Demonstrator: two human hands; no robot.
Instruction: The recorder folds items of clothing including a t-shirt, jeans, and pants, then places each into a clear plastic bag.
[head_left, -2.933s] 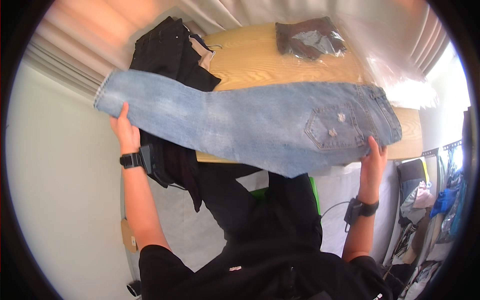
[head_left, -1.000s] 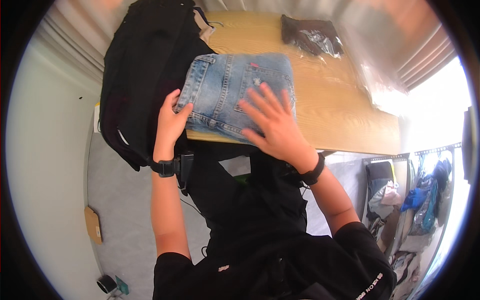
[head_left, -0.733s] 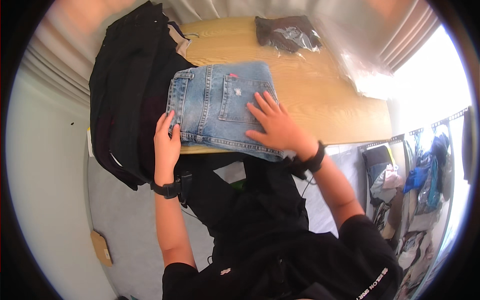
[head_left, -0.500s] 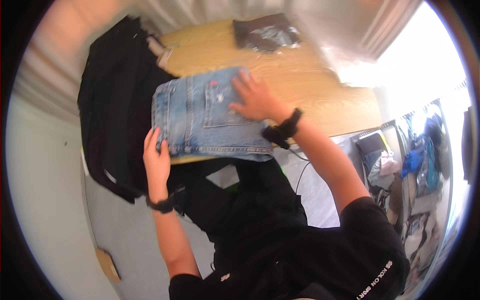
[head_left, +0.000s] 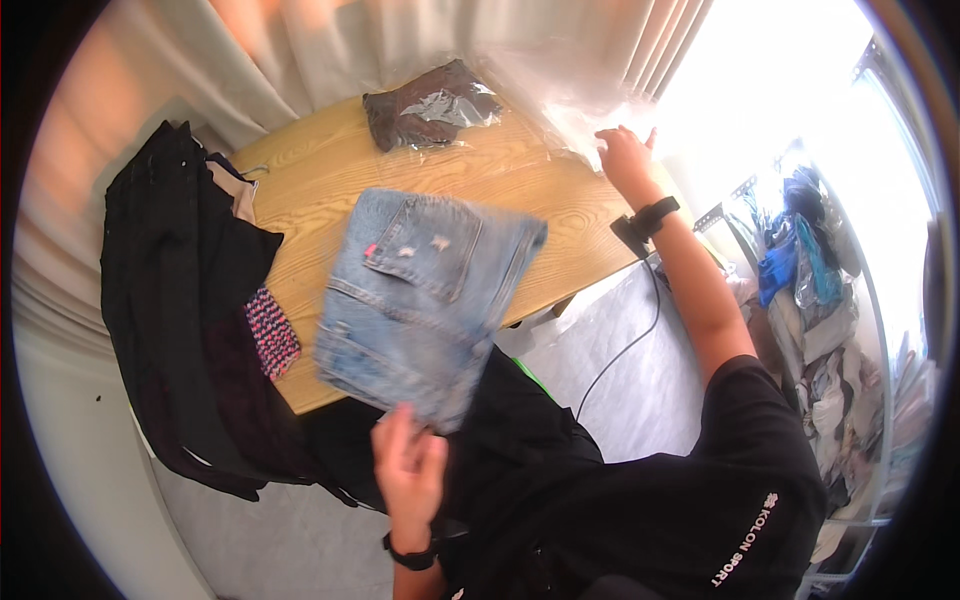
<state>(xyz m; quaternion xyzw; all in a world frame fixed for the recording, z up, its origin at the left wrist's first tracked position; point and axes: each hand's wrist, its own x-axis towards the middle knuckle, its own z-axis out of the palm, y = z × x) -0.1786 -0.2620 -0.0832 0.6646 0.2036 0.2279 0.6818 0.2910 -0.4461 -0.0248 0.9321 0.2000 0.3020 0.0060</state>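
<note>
Mid-frame, the jeans [head_left: 400,310], motion-blurred, have turned since the earlier frame; the left hand [head_left: 408,475] pinches their lower corner, fingertips smeared. Upper right, the right hand [head_left: 630,165] has left them, fingers parted beside glare-washed plastic [head_left: 560,115]; whether they touch it, I cannot tell.

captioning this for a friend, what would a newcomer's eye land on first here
Most likely the folded blue jeans at the centre, partly over the near edge of the wooden table, with the left hand at their lower corner. Next, perhaps, the right hand out by the clear plastic at the table's far right, then the black clothes draped at its left end.
</note>
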